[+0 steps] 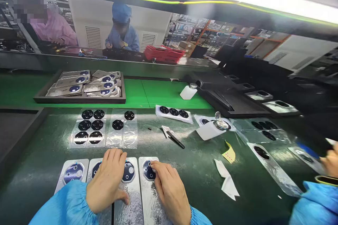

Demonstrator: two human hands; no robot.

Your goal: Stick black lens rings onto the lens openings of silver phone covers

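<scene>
Several silvery rectangular panels, each with a dark blue octagonal patch at its top, lie side by side at the front of the bench. My left hand (108,179) lies palm down across the second panel from the left, fingers stretched out, its thumb over the neighbouring panel (129,200). That hand partly covers the second panel's octagon. My right hand (170,190) rests on the rightmost panel (148,197). Its bent fingertips are closed together at the right edge of the dark octagon (148,169); whatever is between them is hidden. The leftmost panel (86,167) is partly behind my left sleeve.
Behind the panels are clear sheets of black octagonal stickers (97,125), black tweezers (176,140) and a white pump bottle (211,130). A dark tray (79,100) holds stacked panels. Paper scraps (228,182) lie right of me. A co-worker's hand (331,161) is at far right.
</scene>
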